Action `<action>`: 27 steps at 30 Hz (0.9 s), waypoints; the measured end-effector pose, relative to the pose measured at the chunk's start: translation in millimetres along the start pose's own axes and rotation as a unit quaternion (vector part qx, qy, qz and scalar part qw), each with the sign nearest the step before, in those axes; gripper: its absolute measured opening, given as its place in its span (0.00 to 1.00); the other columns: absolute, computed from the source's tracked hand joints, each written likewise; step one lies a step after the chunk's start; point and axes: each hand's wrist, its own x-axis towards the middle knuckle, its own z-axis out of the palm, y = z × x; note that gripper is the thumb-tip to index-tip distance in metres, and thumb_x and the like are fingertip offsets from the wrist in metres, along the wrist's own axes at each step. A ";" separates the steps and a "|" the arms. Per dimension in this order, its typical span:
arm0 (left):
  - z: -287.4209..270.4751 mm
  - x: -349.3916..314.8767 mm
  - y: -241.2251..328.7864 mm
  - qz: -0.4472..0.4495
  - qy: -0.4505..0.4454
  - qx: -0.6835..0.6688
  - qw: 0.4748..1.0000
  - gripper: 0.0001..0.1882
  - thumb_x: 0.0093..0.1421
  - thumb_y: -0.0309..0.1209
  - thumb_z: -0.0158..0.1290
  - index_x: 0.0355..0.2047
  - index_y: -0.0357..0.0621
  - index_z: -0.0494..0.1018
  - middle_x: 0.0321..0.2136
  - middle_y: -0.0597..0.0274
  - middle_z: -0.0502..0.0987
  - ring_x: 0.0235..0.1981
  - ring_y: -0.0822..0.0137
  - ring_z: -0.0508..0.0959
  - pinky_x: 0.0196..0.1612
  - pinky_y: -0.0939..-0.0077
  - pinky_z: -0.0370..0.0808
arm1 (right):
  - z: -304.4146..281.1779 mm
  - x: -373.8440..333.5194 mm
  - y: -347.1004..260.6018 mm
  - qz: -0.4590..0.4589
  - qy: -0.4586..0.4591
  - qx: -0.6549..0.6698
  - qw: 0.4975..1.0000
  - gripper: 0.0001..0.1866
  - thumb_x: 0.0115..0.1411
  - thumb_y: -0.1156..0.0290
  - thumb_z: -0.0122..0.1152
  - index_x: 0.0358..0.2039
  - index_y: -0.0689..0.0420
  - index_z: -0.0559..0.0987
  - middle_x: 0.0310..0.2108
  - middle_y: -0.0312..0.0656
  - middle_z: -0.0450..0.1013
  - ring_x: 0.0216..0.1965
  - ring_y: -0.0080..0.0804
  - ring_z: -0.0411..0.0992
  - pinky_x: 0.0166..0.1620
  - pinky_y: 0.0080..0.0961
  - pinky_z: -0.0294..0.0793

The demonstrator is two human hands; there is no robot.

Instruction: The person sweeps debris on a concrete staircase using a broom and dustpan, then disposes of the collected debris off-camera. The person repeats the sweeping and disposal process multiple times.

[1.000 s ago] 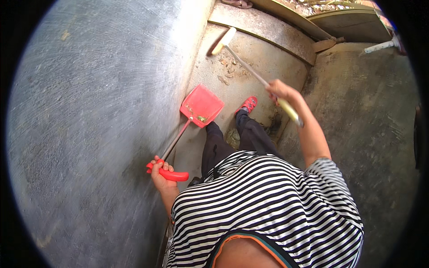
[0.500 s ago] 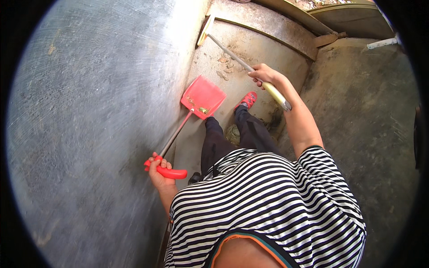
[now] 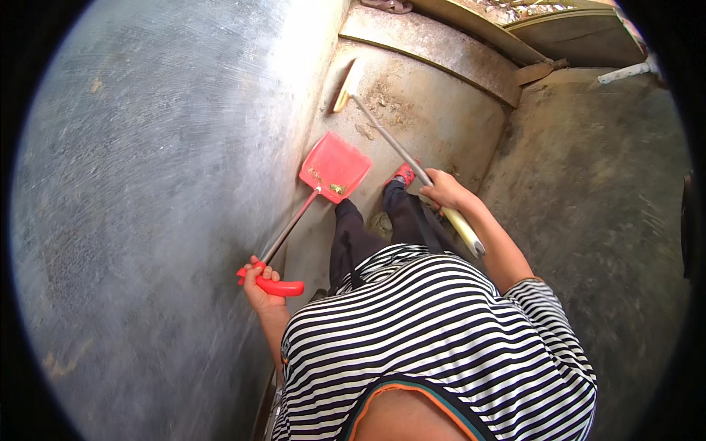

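Two hands busy here: left hand (image 3: 259, 283) wrapped tight round the red dustpan handle (image 3: 276, 283), pan (image 3: 335, 167) sitting on the concrete floor (image 3: 441, 125) up at 1 o'clock from it. Right hand (image 3: 443, 189) clamped on the broom stick (image 3: 412, 165), whose long axis runs toward 11 o'clock, bristles (image 3: 344, 87) just past the pan by the debris (image 3: 382, 99).

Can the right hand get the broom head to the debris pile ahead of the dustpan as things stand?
Probably yes: the right hand grips the broom, its head by the debris; open floor to the dustpan.
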 end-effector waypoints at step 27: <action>-99.8 16.4 -14.2 -0.062 0.056 0.009 0.996 0.10 0.45 0.23 0.46 0.31 0.39 0.66 0.17 0.65 0.64 0.15 0.73 0.63 0.20 0.80 0.63 | 131.9 52.0 106.9 -0.021 -0.055 -0.037 0.998 0.17 0.46 0.70 0.56 0.37 0.64 0.72 0.18 0.45 0.71 0.14 0.29 0.70 0.21 0.28 0.72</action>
